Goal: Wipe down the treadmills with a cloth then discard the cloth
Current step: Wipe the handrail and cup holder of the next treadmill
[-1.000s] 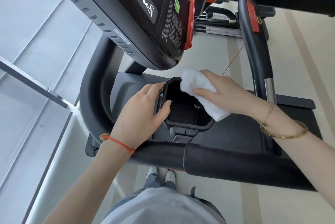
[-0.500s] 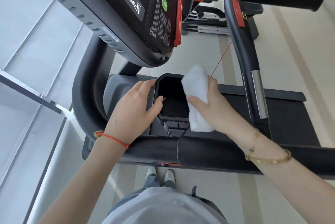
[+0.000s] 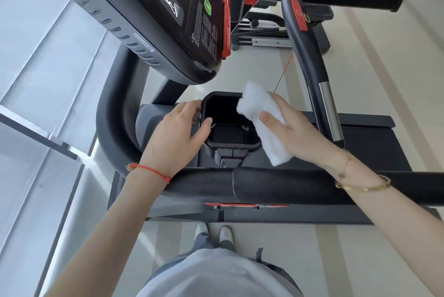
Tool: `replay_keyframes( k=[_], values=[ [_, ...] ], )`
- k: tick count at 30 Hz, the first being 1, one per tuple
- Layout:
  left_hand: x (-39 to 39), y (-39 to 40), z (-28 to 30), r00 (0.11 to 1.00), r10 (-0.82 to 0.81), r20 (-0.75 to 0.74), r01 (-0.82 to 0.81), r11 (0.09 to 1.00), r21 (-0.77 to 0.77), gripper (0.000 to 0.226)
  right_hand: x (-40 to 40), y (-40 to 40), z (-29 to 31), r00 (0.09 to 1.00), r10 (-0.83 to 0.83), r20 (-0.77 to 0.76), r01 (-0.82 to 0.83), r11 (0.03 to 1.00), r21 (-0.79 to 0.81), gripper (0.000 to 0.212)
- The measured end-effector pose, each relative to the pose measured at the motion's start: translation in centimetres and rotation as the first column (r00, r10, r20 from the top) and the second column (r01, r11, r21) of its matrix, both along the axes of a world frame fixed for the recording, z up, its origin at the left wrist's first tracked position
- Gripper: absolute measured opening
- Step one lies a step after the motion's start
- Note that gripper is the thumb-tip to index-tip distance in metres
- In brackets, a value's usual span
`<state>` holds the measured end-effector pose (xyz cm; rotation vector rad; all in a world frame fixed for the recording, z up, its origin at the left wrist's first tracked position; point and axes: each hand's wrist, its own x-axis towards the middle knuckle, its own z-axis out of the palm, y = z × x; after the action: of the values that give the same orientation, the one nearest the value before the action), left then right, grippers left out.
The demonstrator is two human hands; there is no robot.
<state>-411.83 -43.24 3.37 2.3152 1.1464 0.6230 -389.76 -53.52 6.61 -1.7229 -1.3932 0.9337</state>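
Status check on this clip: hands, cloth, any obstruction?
Left hand grips cup holder rim. Right hand holds white cloth over holder's right edge. Nothing blocking.

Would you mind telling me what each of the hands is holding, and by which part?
The right hand grips the white cloth around its middle. The left hand holds the black cup holder by its left rim.
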Motion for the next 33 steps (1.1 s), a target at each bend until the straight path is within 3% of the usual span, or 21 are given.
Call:
replay_keyframes(
  k=[2, 5, 9, 11, 14, 20, 24, 27, 30, 33],
  values=[
    [0.0, 0.0, 0.1, 1.0, -0.004, 0.011, 0.004, 1.0, 0.0, 0.05, 0.0, -1.8, 0.5, 0.982, 0.141, 0.122, -0.146, 0.989, 0.03, 0.058],
    [-0.1, 0.1, 0.1, 0.999, -0.013, 0.03, 0.013, 1.0, -0.003, 0.044, -0.7, -3.4, 0.8, 0.863, 0.37, 0.345, -0.373, 0.926, -0.062, 0.062],
    [-0.6, 0.0, 0.2, 0.998, 0.002, 0.067, -0.001, 1.0, -0.024, 0.041, -3.1, -2.0, 1.2, 0.679, 0.39, 0.622, -0.448, 0.891, -0.068, 0.061],
    [-0.6, 0.0, 0.1, 0.996, 0.014, 0.089, -0.011, 0.999, -0.035, 0.037, -5.2, -0.2, 0.9, 0.615, 0.371, 0.696, -0.395, 0.909, -0.135, 0.052],
    [-0.6, 0.1, -0.1, 0.995, 0.024, 0.1, -0.021, 0.999, -0.03, 0.032, -6.7, 1.1, 0.4, 0.582, 0.339, 0.739, -0.32, 0.931, -0.176, 0.045],
    [-0.8, 0.1, -0.1, 0.994, 0.026, 0.104, -0.022, 0.999, -0.044, 0.033, -2.1, -1.9, 1.4, 0.638, 0.442, 0.63, -0.459, 0.876, -0.15, 0.05],
    [-0.6, 0.2, -0.1, 0.994, 0.024, 0.107, -0.018, 0.999, -0.051, 0.036, -3.5, 0.1, 1.4, 0.557, 0.433, 0.709, -0.424, 0.882, -0.206, 0.053],
    [-0.4, 0.2, -0.1, 0.991, 0.048, 0.127, -0.04, 0.997, -0.065, 0.034, -6.0, 2.0, 0.9, 0.593, 0.425, 0.684, -0.35, 0.901, -0.257, 0.046],
    [-0.4, 0.1, -0.1, 0.991, 0.043, 0.129, -0.037, 0.998, -0.048, 0.031, -6.0, 1.2, 0.6, 0.587, 0.353, 0.729, -0.34, 0.924, -0.174, 0.045],
    [-0.5, -0.1, 0.2, 0.994, 0.016, 0.105, -0.011, 0.999, -0.047, 0.038, -4.2, -0.6, 0.9, 0.66, 0.335, 0.672, -0.358, 0.927, -0.111, 0.042]
  ],
)
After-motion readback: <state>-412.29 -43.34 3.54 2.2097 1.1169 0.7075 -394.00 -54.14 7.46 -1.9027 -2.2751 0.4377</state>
